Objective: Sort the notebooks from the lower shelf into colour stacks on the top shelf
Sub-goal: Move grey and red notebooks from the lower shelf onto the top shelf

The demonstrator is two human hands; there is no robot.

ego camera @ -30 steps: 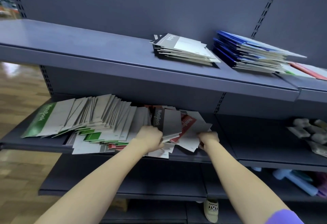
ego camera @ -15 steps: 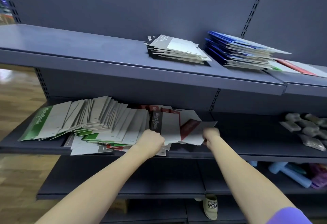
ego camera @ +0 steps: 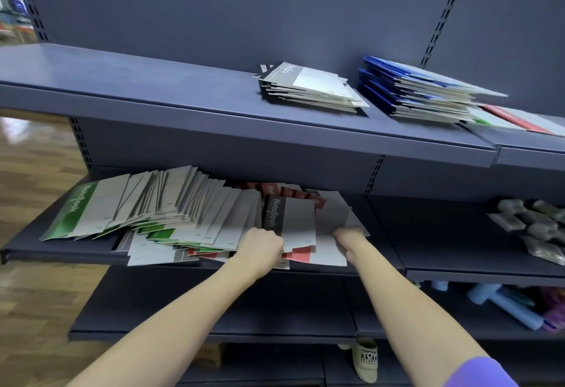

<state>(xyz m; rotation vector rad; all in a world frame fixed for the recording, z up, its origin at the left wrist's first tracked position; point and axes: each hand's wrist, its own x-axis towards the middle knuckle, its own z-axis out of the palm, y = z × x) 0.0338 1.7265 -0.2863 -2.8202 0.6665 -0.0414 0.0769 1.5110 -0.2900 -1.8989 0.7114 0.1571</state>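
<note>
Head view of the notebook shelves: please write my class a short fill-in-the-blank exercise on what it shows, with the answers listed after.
1. On the top shelf, right of the grey stack, lies a stack of ____ notebooks.
2. The leftmost notebook on the lower shelf has a ____ band.
3. The left hand touches a notebook with a ____ band.

Answers: blue; green; dark grey

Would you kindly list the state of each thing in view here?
Left hand: grips the grey notebook's near edge.
Right hand: holds a pale sheet's edge.
Grey notebook: atop the pile, face up.
Lower-shelf pile: fanned, unsorted.
Grey stack: flat on the top shelf.
Blue stack: beside it, uneven.
</note>
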